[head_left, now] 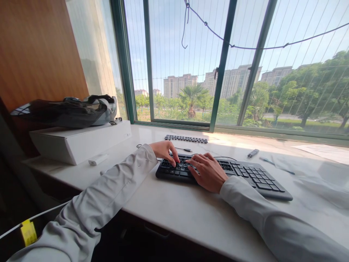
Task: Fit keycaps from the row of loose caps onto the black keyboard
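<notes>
A black full-size keyboard (268, 183) lies at an angle on the pale table. Part of its main key area looks bare of caps, while the number block on the right has its keys. My left hand (165, 150) reaches down from above onto the left half, thumb and index finger brought together at key level. Whether a keycap sits between those fingertips is too small to make out. Palm down, my right hand (208, 171) rests over the middle, fingers stretched across the keys and thumb apart. Behind the keyboard, loose black keycaps (186, 138) stand in rows.
At the left, a white box (79, 142) carries a dark bagged item (65, 111). A small white object (98, 159) lies before it. A cable plug (187, 150), a small dark stick (253, 153), a thin pen-like tool (267, 160), clear plastic (321, 185) and paper (325, 153) lie around the keyboard.
</notes>
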`<state>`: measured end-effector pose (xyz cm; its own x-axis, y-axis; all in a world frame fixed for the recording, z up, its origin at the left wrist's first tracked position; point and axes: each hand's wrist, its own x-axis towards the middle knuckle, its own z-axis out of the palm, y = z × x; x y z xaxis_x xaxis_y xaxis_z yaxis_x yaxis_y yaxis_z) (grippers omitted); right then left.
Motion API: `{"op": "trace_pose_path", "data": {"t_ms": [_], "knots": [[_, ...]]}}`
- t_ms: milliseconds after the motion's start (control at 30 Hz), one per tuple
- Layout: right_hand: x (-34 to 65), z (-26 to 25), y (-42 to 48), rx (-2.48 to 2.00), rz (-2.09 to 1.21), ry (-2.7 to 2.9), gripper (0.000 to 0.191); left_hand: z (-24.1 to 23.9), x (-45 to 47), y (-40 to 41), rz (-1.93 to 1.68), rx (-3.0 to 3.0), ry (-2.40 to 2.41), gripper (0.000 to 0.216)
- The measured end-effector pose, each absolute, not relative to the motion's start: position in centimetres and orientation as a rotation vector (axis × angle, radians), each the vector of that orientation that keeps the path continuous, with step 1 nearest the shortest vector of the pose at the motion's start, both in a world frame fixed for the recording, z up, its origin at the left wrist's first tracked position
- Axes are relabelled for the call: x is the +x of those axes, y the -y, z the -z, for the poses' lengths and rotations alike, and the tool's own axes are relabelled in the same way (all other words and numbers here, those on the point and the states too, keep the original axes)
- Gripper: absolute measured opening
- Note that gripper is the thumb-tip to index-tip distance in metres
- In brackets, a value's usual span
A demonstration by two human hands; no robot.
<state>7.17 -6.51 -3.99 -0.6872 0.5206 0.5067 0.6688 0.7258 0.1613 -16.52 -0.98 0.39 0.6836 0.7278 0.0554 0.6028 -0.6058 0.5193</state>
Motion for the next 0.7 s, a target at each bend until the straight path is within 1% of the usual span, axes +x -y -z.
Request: {"op": "trace_pose_path", "data": {"t_ms": [567, 700], "knots": [[6.9, 4.1, 6.6, -0.857, 0.422, 2.51, 0.031, 0.9, -16.7, -0.2, -0.407, 2.353, -1.057, 0.03], [6.9, 4.1, 6.6, -0.838, 0.407, 2.522, 0.032, 0.8, -16.8, -0.2, -0.379, 2.375, -1.054, 0.033]]}}
